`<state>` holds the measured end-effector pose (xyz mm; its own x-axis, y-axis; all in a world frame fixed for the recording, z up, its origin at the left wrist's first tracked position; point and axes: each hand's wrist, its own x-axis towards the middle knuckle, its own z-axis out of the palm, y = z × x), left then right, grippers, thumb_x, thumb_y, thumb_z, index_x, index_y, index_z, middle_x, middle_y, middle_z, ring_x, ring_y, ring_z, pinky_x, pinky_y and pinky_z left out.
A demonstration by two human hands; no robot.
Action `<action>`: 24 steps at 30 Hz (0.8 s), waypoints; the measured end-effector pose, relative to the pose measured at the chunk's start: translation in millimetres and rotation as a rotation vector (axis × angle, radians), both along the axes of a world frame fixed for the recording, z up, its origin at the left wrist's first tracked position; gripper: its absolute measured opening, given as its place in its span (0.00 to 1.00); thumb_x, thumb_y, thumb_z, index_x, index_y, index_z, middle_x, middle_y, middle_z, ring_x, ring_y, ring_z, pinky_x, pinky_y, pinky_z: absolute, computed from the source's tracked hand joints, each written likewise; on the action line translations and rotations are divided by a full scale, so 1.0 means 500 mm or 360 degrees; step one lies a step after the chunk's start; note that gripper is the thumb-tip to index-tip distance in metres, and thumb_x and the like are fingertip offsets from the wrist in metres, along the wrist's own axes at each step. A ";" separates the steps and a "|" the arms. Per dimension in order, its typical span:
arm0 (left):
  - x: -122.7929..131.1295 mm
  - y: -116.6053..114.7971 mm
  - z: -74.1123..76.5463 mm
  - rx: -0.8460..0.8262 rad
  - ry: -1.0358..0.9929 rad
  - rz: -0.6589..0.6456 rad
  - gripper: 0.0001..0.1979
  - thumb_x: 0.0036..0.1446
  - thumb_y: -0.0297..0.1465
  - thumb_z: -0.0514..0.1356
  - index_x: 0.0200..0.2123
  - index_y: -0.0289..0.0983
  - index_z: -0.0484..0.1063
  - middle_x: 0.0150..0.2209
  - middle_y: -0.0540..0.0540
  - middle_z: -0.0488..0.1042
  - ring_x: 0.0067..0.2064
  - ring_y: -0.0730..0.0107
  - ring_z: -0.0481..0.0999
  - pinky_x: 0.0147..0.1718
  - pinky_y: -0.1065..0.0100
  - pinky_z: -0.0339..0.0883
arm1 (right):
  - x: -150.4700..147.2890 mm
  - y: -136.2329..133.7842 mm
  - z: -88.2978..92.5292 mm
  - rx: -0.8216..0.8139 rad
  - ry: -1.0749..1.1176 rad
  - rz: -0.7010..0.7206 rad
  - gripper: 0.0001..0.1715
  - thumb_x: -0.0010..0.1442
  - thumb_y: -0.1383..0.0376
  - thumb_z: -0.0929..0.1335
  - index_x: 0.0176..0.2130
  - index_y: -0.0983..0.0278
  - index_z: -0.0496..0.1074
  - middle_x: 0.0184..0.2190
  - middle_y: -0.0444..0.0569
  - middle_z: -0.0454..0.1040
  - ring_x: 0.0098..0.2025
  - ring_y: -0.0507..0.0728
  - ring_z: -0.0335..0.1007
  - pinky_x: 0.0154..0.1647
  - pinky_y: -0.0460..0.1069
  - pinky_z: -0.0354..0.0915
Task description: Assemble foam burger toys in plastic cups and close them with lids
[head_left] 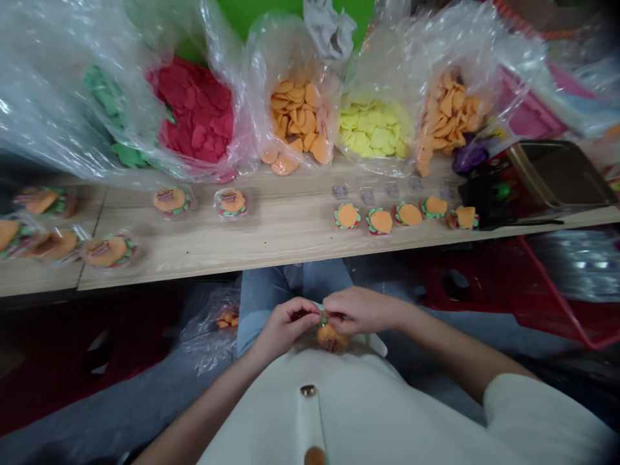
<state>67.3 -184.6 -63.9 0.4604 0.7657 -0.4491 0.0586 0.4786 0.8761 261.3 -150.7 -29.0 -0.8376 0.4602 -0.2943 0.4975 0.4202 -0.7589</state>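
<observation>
Wooden worktop (pixel 242 248) ahead, row of orange-and-green burger pieces (pixel 379 221) along it. Over the lap, left hand (pixel 285 326) and right hand (pixel 361 310) pinch the green top edge of a matching burger piece (pixel 332 338), its orange body just below the fingertips (pixel 320 310).

Small orange burger piece (pixel 332 338), green-frilled, hand-held

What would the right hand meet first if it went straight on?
The right hand would probably meet the left hand first, just above the orange burger piece; depth is unclear.
</observation>
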 end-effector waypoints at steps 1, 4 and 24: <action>-0.001 -0.001 0.000 0.0010 -0.0004 -0.0029 0.09 0.48 0.34 0.61 0.28 0.34 0.71 0.28 0.49 0.71 0.32 0.73 0.68 0.33 0.71 0.61 | -0.002 -0.001 0.000 -0.0005 0.0008 0.0001 0.05 0.51 0.69 0.62 0.25 0.63 0.58 0.23 0.40 0.58 0.25 0.48 0.50 0.25 0.44 0.46; 0.000 -0.005 0.000 0.0051 0.0051 -0.0036 0.08 0.49 0.34 0.59 0.28 0.34 0.69 0.27 0.50 0.69 0.30 0.74 0.66 0.31 0.72 0.60 | 0.008 -0.010 -0.008 -0.0032 0.0039 -0.0127 0.07 0.55 0.67 0.61 0.26 0.64 0.59 0.23 0.40 0.59 0.25 0.48 0.51 0.26 0.44 0.48; -0.014 -0.003 0.024 0.0982 0.0399 -0.0398 0.08 0.57 0.30 0.53 0.34 0.37 0.72 0.30 0.47 0.73 0.34 0.72 0.69 0.33 0.71 0.61 | 0.033 -0.090 -0.029 0.0161 0.0017 -0.0493 0.03 0.53 0.70 0.59 0.28 0.64 0.58 0.25 0.44 0.64 0.27 0.50 0.56 0.28 0.44 0.51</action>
